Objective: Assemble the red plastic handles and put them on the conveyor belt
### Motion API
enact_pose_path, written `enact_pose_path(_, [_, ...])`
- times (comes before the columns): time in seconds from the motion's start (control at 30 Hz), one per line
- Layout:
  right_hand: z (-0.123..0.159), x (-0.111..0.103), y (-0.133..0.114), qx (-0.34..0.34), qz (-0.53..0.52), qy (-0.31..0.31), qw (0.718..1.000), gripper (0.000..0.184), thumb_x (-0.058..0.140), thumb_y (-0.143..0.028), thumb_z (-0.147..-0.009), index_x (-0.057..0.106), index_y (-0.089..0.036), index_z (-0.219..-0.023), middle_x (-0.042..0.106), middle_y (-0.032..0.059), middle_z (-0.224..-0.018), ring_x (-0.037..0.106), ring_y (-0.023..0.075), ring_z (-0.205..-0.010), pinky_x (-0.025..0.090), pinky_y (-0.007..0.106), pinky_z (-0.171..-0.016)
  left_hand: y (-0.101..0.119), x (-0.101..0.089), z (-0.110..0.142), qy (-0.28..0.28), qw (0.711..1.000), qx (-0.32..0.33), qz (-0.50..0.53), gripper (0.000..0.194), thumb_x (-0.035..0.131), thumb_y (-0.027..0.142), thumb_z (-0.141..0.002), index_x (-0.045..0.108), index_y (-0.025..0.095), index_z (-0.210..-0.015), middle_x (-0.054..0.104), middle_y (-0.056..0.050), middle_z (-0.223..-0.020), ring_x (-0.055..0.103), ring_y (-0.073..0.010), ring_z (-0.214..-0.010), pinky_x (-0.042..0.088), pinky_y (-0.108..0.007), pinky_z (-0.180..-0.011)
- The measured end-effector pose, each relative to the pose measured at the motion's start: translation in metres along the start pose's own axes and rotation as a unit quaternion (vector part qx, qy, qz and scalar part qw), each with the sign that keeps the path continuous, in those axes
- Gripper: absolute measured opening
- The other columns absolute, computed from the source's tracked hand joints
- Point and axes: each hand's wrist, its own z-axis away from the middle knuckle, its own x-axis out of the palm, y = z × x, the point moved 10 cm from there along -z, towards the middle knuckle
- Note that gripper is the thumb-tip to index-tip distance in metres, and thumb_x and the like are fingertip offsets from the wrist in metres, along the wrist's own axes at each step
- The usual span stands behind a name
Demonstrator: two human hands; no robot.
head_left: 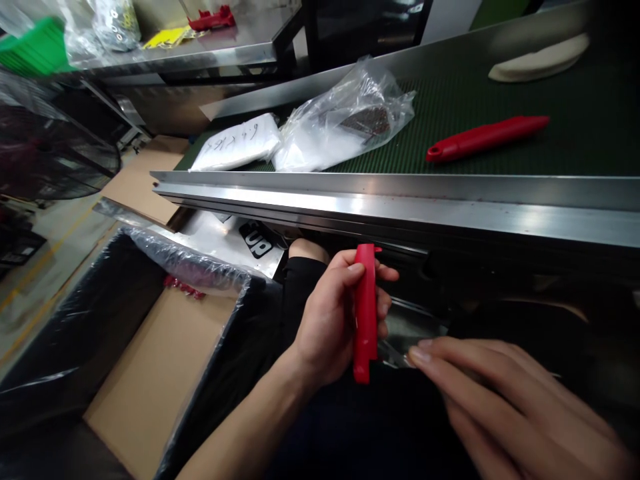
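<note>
My left hand (327,313) is closed around a long red plastic part (366,307), held upright over my lap, with the thumb along its near side. A small red nub sticks out at the part's top, and its lower end is stepped. To the right, my right hand (505,393) pinches a thin, shiny, blade-like piece (396,353) between thumb and fingers. Its tip points toward the lower part of the red piece; whether they touch I cannot tell. A similar red plastic part (487,139) lies on the green conveyor belt (450,100) beyond the hands.
A metal rail (400,200) edges the belt. On the belt lie a clear plastic bag (350,117), a white packet with handwriting (237,141) and a pale curved object (540,59). At left stands a box lined with black plastic (65,333); behind it is a fan (50,133).
</note>
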Motion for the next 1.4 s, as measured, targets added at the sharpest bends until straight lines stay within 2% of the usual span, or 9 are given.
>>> enact_pose_path(0.2, [-0.005, 0.004, -0.005, -0.017, 0.015, 0.000, 1.000, 0.034, 0.051, 0.003, -0.085, 0.068, -0.012, -0.110, 0.063, 0.0086, -0.103, 0.057, 0.0163, -0.099, 0.044, 0.032, -0.085, 0.000, 0.000, -0.002, 0.003, 1.000, 0.015, -0.022, 0.011, 0.044, 0.027, -0.093, 0.048, 0.020, -0.100, 0.060, -0.004, -0.098, 0.048, -0.0102, -0.062, 0.043, -0.018, -0.045])
enact_pose_path(0.33, [0.003, -0.005, 0.009, -0.001, -0.032, 0.024, 0.999, 0.041, 0.051, 0.004, -0.083, 0.062, -0.013, -0.118, 0.059, 0.0094, -0.115, 0.056, 0.0175, -0.110, 0.047, 0.030, -0.089, 0.002, -0.003, -0.002, 0.017, 1.000, 0.013, -0.022, 0.012, 0.045, 0.029, -0.093, 0.049, 0.021, -0.101, 0.059, -0.004, -0.100, 0.049, -0.0099, -0.062, 0.042, -0.017, -0.046])
enact_pose_path(0.43, [0.003, -0.020, 0.025, 0.018, -0.011, 0.083, 0.996, 0.042, 0.055, 0.003, -0.083, 0.061, -0.013, -0.121, 0.060, 0.0101, -0.119, 0.059, 0.0181, -0.110, 0.048, 0.030, -0.091, -0.005, -0.002, 0.003, 0.004, 0.997, -0.005, -0.077, 0.015, 0.056, 0.032, -0.090, 0.052, 0.021, -0.100, 0.057, 0.000, -0.082, 0.048, -0.0083, -0.058, 0.041, -0.016, -0.046])
enact_pose_path(0.53, [-0.003, -0.030, 0.041, 0.078, 0.020, 0.128, 0.989, 0.041, 0.058, 0.004, -0.083, 0.065, -0.015, -0.119, 0.062, 0.0093, -0.115, 0.060, 0.0174, -0.104, 0.048, 0.032, -0.089, -0.013, -0.004, 0.011, -0.002, 0.988, -0.024, -0.152, 0.027, 0.068, 0.033, -0.085, 0.053, 0.022, -0.103, 0.049, 0.004, -0.069, 0.046, -0.0059, -0.053, 0.040, -0.016, -0.048])
enact_pose_path(0.73, [-0.021, -0.022, 0.039, 0.046, 0.059, 0.094, 0.993, 0.042, 0.059, 0.002, -0.084, 0.063, -0.012, -0.123, 0.061, 0.0127, -0.114, 0.058, 0.0206, -0.105, 0.047, 0.037, -0.084, -0.021, -0.004, 0.017, -0.002, 0.977, -0.040, -0.209, 0.031, 0.071, 0.037, -0.084, 0.054, 0.021, -0.104, 0.056, 0.002, -0.085, 0.051, -0.0043, -0.055, 0.045, -0.016, -0.050])
enact_pose_path(1.03, [-0.024, -0.020, 0.038, 0.039, 0.049, 0.095, 0.993, 0.039, 0.060, 0.005, -0.082, 0.066, -0.009, -0.118, 0.062, 0.0134, -0.110, 0.057, 0.0201, -0.103, 0.046, 0.036, -0.083, -0.027, 0.002, 0.016, -0.020, 0.981, -0.040, -0.187, 0.028, 0.070, 0.034, -0.085, 0.053, 0.022, -0.103, 0.053, 0.004, -0.079, 0.047, -0.0035, -0.055, 0.044, -0.015, -0.050])
enact_pose_path(1.2, [-0.018, -0.019, 0.047, 0.034, 0.040, 0.090, 0.995, 0.044, 0.059, 0.004, -0.083, 0.062, -0.012, -0.124, 0.061, 0.0127, -0.112, 0.057, 0.0207, -0.103, 0.046, 0.038, -0.083, -0.034, 0.003, 0.017, -0.031, 0.984, -0.073, -0.159, 0.025, 0.069, 0.029, -0.085, 0.051, 0.021, -0.101, 0.053, 0.004, -0.075, 0.048, -0.0042, -0.052, 0.045, -0.015, -0.049])
enact_pose_path(1.27, [-0.014, -0.024, 0.058, 0.055, 0.059, 0.111, 0.991, 0.046, 0.060, 0.004, -0.082, 0.062, -0.014, -0.125, 0.062, 0.0116, -0.111, 0.059, 0.0204, -0.101, 0.047, 0.038, -0.083, -0.037, 0.008, 0.020, -0.057, 0.986, -0.082, -0.136, 0.025, 0.069, 0.031, -0.084, 0.051, 0.021, -0.099, 0.053, 0.003, -0.074, 0.049, -0.0048, -0.052, 0.043, -0.014, -0.047])
enact_pose_path(1.4, [-0.005, -0.038, 0.079, 0.141, 0.049, 0.167, 0.975, 0.044, 0.062, 0.003, -0.081, 0.065, -0.015, -0.121, 0.063, 0.0086, -0.112, 0.061, 0.0167, -0.099, 0.050, 0.033, -0.087, -0.041, 0.016, 0.023, -0.091, 0.986, -0.087, -0.106, 0.029, 0.071, 0.035, -0.082, 0.051, 0.021, -0.097, 0.057, 0.000, -0.084, 0.050, -0.0048, -0.051, 0.041, -0.013, -0.044])
